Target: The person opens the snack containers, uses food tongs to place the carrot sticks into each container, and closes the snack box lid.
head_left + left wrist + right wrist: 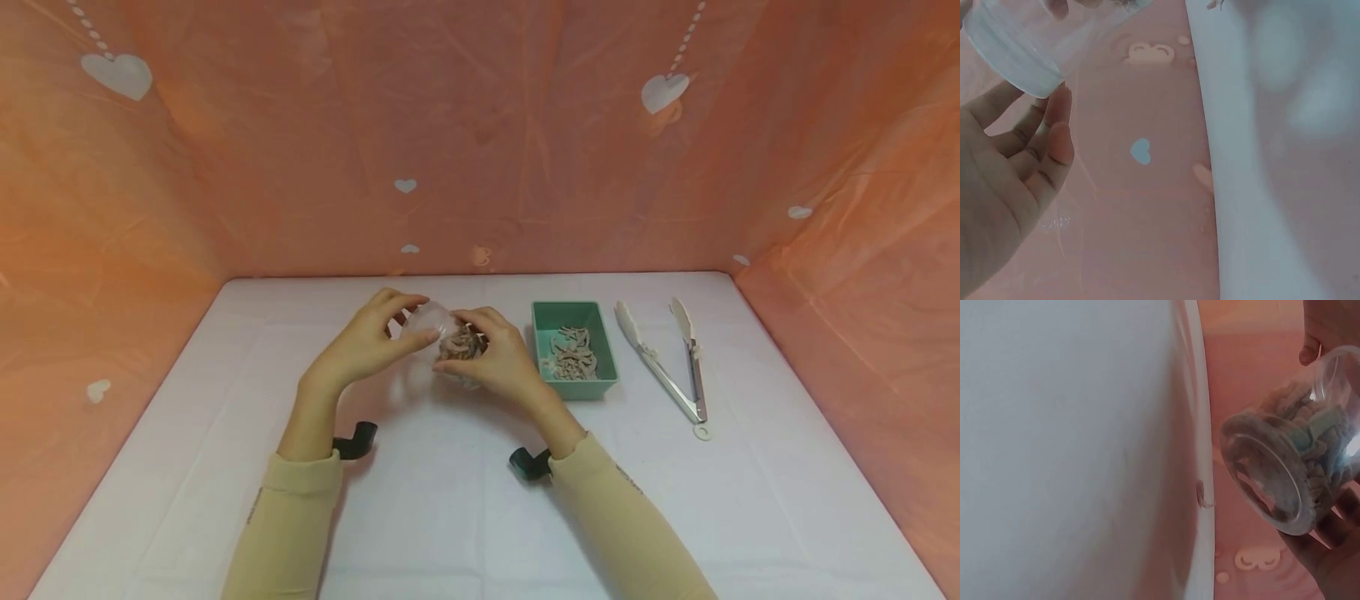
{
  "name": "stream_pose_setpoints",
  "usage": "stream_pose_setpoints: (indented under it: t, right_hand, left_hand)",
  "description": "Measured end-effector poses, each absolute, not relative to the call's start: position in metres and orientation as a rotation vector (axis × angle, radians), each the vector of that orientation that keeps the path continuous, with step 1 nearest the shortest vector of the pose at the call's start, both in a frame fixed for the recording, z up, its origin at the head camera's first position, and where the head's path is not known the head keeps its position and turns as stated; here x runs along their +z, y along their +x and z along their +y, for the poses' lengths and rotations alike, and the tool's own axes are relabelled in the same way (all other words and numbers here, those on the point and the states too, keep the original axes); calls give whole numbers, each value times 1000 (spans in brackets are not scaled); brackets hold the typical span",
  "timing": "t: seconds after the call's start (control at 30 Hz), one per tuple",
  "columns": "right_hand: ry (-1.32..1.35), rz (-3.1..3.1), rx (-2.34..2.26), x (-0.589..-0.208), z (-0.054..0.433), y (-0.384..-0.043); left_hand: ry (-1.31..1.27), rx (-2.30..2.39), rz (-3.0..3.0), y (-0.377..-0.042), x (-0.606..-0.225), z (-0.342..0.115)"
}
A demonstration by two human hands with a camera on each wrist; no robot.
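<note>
Both hands hold a clear jar (429, 318) tilted on its side above the table. Greyish-brown curled strips (459, 343) lie inside, toward the right-hand end. My left hand (363, 337) grips the transparent left end between thumb and fingers; in the left wrist view, the fingertips (1060, 144) are by the round rim. My right hand (501, 354) curls round the filled end, and the right wrist view shows the jar's round base (1266, 472) beside those fingers. Whether a lid covers the left end I cannot tell.
Right of the hands stands a green rectangular box (576, 389) with more of the strips in it. Metal tongs (671, 387) with pale tips lie spread beyond it. One loose strip (1202, 495) is near the table's edge. Pink cloth walls (480, 142) enclose the white table (420, 525).
</note>
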State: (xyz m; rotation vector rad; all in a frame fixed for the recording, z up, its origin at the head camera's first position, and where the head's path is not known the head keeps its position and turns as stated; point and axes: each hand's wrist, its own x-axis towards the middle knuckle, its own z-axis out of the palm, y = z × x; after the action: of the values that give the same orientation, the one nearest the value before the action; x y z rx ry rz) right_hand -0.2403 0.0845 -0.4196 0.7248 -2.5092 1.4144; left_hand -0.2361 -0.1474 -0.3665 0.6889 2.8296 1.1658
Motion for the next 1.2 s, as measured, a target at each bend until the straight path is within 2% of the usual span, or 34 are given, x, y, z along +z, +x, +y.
stream_pose_setpoints:
  t: [0.4, 0.83, 1.2]
  right_hand:
    - [822, -2512, 1582, -417, 91, -240]
    - [689, -2518, 1249, -415, 86, -237]
    - [741, -2479, 1204, -417, 85, -236]
  left_hand:
    - [861, 1323, 2699, -238, -368, -151]
    - [609, 1113, 2841, -236, -368, -143]
    - [627, 1082, 2850, -235, -367, -142]
